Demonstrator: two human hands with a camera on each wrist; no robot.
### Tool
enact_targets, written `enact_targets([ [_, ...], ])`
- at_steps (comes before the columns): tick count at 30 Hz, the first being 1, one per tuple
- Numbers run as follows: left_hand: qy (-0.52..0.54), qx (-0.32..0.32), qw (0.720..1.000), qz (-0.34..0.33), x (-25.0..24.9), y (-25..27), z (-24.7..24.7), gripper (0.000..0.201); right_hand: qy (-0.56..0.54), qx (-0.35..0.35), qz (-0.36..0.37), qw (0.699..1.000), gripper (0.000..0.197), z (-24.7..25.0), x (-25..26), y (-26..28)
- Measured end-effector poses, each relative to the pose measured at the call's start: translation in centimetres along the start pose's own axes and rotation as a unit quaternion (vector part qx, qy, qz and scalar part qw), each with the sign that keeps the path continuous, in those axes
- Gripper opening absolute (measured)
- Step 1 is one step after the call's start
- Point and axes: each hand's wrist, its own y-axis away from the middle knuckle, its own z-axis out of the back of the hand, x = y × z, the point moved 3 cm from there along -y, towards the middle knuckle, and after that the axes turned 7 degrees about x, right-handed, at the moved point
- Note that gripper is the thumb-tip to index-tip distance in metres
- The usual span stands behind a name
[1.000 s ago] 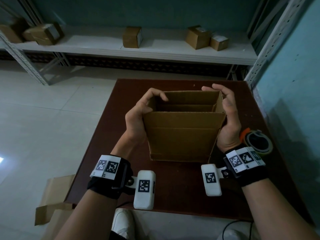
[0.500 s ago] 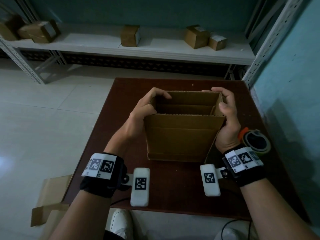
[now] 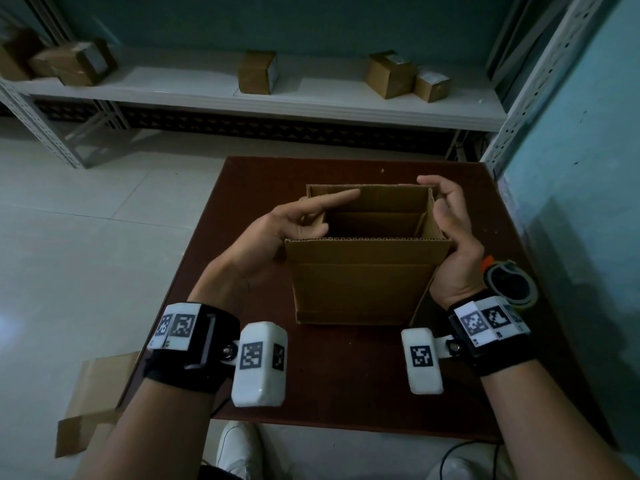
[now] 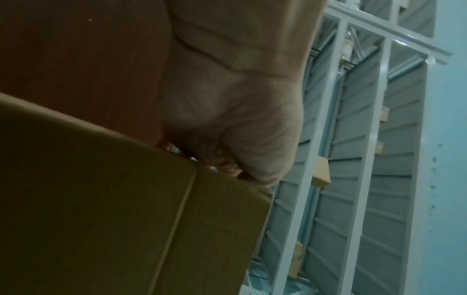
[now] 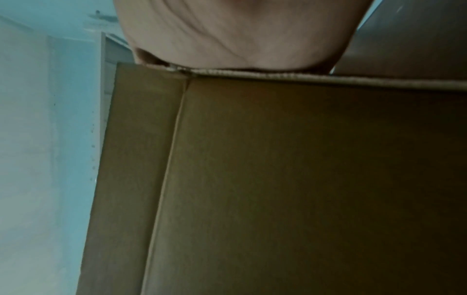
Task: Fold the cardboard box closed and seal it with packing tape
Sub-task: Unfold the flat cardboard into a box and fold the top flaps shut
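A brown cardboard box (image 3: 363,282) stands upright on the dark brown table (image 3: 346,393), its top open with the flaps up. My left hand (image 3: 294,223) is at the box's left flap: the thumb lies inside, the index finger stretches straight across toward the far flap, and the flap sits between them, leaning inward. My right hand (image 3: 450,223) holds the right flap, fingers curled over the far right corner. The wrist views show only each palm (image 4: 227,99) (image 5: 240,30) against the box wall (image 4: 101,199) (image 5: 278,179). A roll of packing tape (image 3: 510,284) lies right of my right wrist.
A teal wall (image 3: 588,202) runs close along the table's right edge. Behind the table, a low white shelf (image 3: 242,102) carries several small cardboard boxes (image 3: 256,72). Flattened cardboard (image 3: 93,403) lies on the floor at the table's near left corner.
My left index finger has straightened from a curl over the left flap, and that flap now leans inward. My right hand has stayed on the right flap.
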Motion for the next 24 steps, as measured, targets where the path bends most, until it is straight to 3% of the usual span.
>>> enact_targets([
  [5, 0.062, -0.063, 0.995, -0.034, 0.5, 0.0, 0.3, 0.048, -0.001, 0.012, -0.022, 1.000, 0.049, 0.4, 0.5, -0.1],
  [10, 0.006, -0.099, 0.994, -0.045, 0.7, -0.7, -0.5, 0.051, -0.015, 0.016, -0.042, 0.999, 0.051, 0.3, 0.5, -0.2],
  [16, 0.019, -0.124, 0.990, -0.071, 1.0, -0.8, -0.9, 0.055, -0.029, 0.009, -0.071, 0.997, 0.046, 1.2, -0.3, -0.2],
  [24, 0.040, -0.121, 0.989, -0.077, 1.4, -0.7, -0.4, 0.056, 0.039, 0.005, -0.100, 0.994, 0.043, 1.3, -1.6, -0.4],
])
